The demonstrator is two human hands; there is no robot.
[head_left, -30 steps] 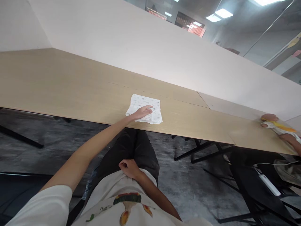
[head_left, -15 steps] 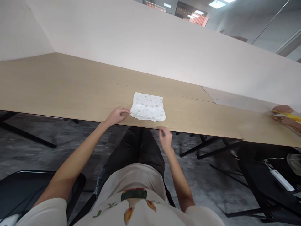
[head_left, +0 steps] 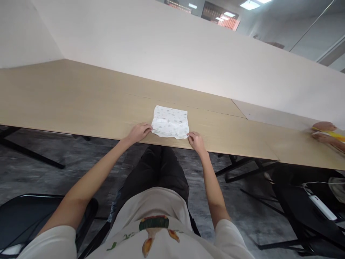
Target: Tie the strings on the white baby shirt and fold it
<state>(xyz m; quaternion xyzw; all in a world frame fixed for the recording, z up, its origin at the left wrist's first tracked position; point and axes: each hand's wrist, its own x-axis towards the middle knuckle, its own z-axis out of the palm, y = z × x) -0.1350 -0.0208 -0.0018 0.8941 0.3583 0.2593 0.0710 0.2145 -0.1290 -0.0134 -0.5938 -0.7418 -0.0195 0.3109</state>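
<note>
A white cloth [head_left: 170,120] with a small scattered print lies spread on the wooden table, its near edge wavy and partly folded over. My left hand [head_left: 140,132] pinches the cloth's near left corner between thumb and fingers. At the near right corner, my right hand [head_left: 196,140] is closed on the cloth's edge. The far side of the cloth lies flat, with a crease across its middle.
The long tabletop [head_left: 102,100] runs against a white partition [head_left: 151,43]. On its far right a doll-like figure in yellow [head_left: 325,129] lies partly in view. Black chairs [head_left: 302,212] stand at both sides, the right one holding a white power strip [head_left: 322,207].
My right hand has moved up from the table's edge and taken hold of the cloth's near right corner. The cloth and my left hand have shifted slightly to the right.
</note>
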